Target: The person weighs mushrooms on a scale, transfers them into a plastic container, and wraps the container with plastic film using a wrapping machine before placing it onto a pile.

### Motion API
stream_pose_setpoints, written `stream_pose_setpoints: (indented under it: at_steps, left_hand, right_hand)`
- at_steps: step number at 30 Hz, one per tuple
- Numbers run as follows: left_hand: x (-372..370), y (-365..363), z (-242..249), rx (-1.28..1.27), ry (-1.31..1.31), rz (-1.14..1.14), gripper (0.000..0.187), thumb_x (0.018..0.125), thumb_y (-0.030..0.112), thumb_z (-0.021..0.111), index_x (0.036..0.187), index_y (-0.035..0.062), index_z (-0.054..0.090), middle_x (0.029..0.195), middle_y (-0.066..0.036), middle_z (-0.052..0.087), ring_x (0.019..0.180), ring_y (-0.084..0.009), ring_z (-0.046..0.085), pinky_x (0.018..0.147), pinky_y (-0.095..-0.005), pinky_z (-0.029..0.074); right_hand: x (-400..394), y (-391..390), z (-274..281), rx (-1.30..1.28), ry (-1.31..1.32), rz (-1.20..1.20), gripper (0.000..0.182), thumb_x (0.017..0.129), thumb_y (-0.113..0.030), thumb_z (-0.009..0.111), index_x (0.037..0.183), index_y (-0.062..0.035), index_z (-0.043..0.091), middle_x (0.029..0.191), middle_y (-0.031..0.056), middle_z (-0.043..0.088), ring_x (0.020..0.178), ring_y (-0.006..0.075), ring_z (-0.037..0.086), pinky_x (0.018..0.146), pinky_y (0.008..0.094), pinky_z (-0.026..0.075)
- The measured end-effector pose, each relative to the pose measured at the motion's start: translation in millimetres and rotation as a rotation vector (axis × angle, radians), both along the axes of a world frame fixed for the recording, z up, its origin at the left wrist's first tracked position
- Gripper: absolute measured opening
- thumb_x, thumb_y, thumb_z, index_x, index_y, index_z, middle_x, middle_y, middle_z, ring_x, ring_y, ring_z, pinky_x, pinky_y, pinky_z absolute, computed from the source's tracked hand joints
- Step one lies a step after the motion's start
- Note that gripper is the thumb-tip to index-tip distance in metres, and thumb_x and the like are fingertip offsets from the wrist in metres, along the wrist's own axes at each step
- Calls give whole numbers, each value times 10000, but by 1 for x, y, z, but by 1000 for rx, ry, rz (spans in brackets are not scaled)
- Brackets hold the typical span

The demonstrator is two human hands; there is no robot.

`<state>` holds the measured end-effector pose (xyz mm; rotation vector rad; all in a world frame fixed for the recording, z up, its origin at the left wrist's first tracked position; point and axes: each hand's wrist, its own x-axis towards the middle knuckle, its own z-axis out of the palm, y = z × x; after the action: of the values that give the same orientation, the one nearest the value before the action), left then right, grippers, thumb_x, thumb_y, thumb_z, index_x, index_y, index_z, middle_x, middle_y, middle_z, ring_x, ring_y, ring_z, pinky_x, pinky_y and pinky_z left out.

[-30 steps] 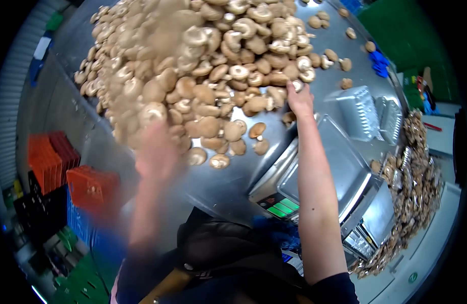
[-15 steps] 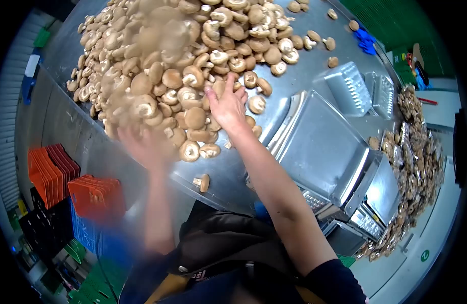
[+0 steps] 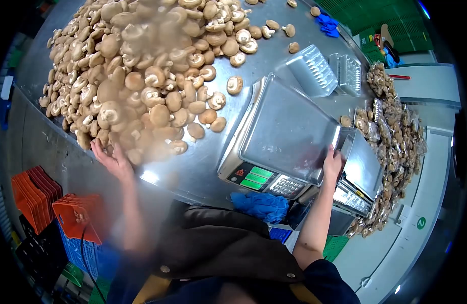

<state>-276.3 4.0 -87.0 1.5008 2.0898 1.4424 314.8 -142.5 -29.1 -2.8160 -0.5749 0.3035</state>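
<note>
A large heap of brown mushrooms [image 3: 160,115] covers the left and middle of the steel table. My left hand [image 3: 114,163] is at the heap's near-left edge, with its fingers spread and touching mushrooms. My right hand [image 3: 332,164] is at the right rim of a weighing scale [image 3: 294,121], appearing to grip it; some fingers are hidden at the rim. The scale has a bare steel pan and a lit green display [image 3: 257,178]. A blurred patch of the view covers part of the heap.
Clear plastic trays [image 3: 314,71] lie behind the scale. To its right stand a steel machine [image 3: 362,164] and a pile of packed mushrooms [image 3: 395,142]. A crumpled blue cloth or glove [image 3: 261,206] lies by the near edge. Orange crates [image 3: 81,215] are stacked at lower left.
My right hand has left the mushrooms and moved right to the scale's rim. The left hand's blur is gone and it rests at the heap's edge. The view has shifted, uncovering the display.
</note>
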Motion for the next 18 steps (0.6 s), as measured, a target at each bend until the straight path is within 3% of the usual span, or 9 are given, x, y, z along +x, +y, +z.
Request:
stream_pose_setpoints:
  at_steps: [4, 11, 14, 18]
  left_hand:
    - [-1, 0, -8, 36, -39, 12, 584, 926, 203, 585, 1416, 10, 331, 1479, -160, 295, 1354, -293, 308, 1112, -386, 263]
    - [-10, 0, -17, 0, 74, 9, 560, 939, 193, 580, 1409, 14, 333, 1479, -149, 251, 1343, -275, 317, 1050, -378, 374]
    - [-5, 2, -15, 51, -4, 11, 571, 908, 231, 592, 1382, 3, 370, 1484, -191, 285, 1358, -334, 305, 1100, -428, 288]
    - [-2, -1, -9, 10, 67, 33, 568, 907, 209, 586, 1388, 4, 361, 1486, -196, 281, 1361, -335, 302, 1096, -425, 296]
  right_hand:
    - [11, -7, -20, 101, 23, -111, 754, 873, -618, 493, 1269, 21, 549, 1224, 267, 582, 1184, 391, 531, 1022, 434, 375]
    - [-19, 16, -5, 101, 43, -112, 729, 861, -597, 526, 1252, 16, 566, 1193, 245, 609, 1156, 381, 555, 994, 414, 401]
    - [-40, 29, 7, 128, 60, -55, 730, 857, -593, 532, 1241, 27, 563, 1186, 257, 605, 1136, 393, 565, 983, 424, 412]
    - [-51, 35, 12, 101, 64, -51, 724, 865, -576, 533, 1257, 33, 544, 1173, 262, 610, 1140, 395, 563, 981, 419, 414]
